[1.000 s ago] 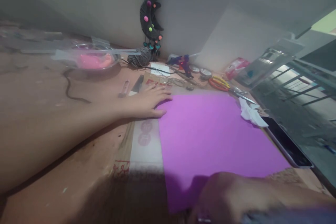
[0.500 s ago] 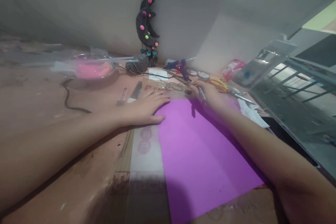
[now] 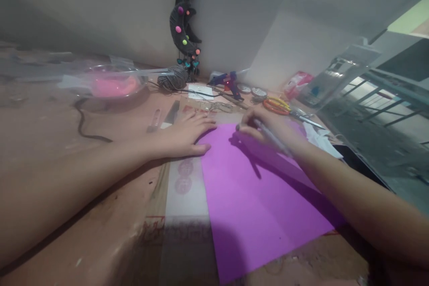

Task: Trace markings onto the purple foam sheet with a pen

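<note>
A sheet of purple paper lies over a cardboard piece with red print and clear tape. My left hand is flat with fingers spread, partly on the cardboard and touching the paper's upper left edge. Above the upper part of the sheet, my right hand is closed round a pen, which slants back toward the wrist. Between thumb and fingers a small dark tip shows. The hand's shadow falls on the paper.
Behind the paper are a glue gun, grey yarn, a white card and orange-handled scissors. A bowl with pink stuff stands left. A dark moon ornament hangs on the wall. The table edge drops off at right.
My right hand has drawn back a little over the paper, and the pen has tilted toward the wrist. My left hand stays in place. The view has shifted slightly.
</note>
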The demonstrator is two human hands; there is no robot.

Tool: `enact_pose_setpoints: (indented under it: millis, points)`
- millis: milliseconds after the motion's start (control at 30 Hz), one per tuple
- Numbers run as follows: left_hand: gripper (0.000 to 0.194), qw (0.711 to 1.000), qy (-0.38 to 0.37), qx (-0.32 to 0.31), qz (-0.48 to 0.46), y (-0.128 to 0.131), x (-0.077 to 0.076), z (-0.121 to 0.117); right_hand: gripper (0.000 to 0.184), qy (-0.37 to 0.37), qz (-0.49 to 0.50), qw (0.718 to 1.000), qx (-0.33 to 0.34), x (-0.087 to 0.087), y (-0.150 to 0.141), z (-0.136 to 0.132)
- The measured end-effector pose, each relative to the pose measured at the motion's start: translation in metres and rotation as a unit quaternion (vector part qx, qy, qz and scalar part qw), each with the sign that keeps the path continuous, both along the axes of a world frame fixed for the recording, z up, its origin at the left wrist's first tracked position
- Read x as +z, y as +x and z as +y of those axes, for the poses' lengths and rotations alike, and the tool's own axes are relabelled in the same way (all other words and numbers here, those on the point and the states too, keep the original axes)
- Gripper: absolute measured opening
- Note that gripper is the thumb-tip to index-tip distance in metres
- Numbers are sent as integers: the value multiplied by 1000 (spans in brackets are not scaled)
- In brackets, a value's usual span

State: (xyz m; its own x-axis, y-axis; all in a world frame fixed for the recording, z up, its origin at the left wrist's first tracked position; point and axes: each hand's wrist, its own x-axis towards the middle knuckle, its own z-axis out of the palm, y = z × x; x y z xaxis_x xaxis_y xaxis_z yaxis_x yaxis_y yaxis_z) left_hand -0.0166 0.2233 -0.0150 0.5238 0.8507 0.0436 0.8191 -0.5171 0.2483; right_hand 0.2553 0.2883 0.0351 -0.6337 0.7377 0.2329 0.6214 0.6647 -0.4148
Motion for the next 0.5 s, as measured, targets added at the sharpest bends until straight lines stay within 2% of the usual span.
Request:
enact_pose_setpoints:
  millis: [67,133,300,500]
  points:
    - [71,1000,1,1,-4,0,-1,0,11,-69,-1,997,33,-4,2,-19]
    - [70,1000,-2,2,-5,-1,-3,1,11,-99,5,993,69,-13,4,-29]
    - [65,1000,-5,-8,-10,-2,-5,2,14,-59,-1,988,141,-31,7,-31]
    - [62,1000,21,-16,-9,-4,-7,4,14,-5,49,987,156,-36,4,-32]
